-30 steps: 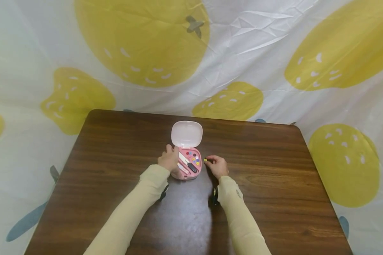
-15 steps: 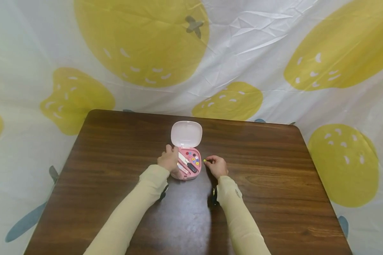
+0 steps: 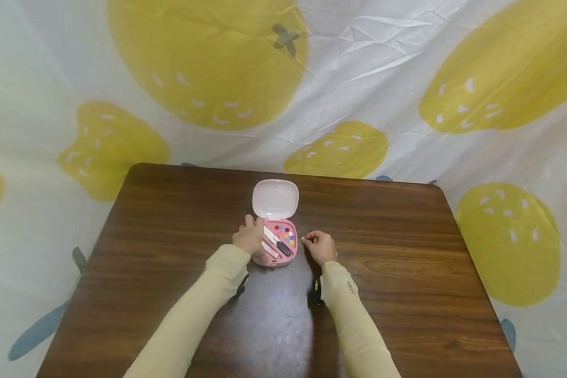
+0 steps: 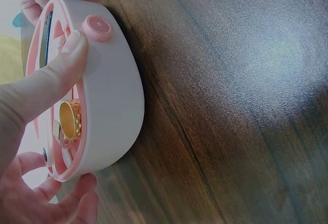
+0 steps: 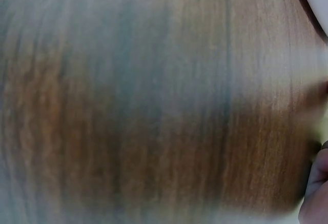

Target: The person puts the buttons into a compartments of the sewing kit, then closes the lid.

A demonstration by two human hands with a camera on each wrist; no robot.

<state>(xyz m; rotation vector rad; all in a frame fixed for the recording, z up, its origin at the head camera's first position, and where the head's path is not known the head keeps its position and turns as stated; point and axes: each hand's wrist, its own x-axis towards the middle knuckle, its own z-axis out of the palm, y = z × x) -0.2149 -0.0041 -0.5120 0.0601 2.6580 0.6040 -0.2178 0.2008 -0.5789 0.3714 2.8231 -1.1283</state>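
Observation:
A pink-and-white sewing kit case lies on the table with its pale lid raised. My left hand holds the case by its left side; in the left wrist view its thumb bends over the rim and the fingers reach round the far end. To the right of the case, my right hand pinches a small yellow button between thumb and fingertips. Inside the case are several coloured buttons, a black-handled tool and a gold ring-like thimble.
The dark wooden table surrounds the case on all sides. Behind it hangs a white cloth printed with yellow fruit. The right wrist view mostly holds blurred table surface, with part of a hand at its edge.
Almost nothing differs. Both hands and the case keep their places, and the button stays pinched, showing slightly less of itself now.

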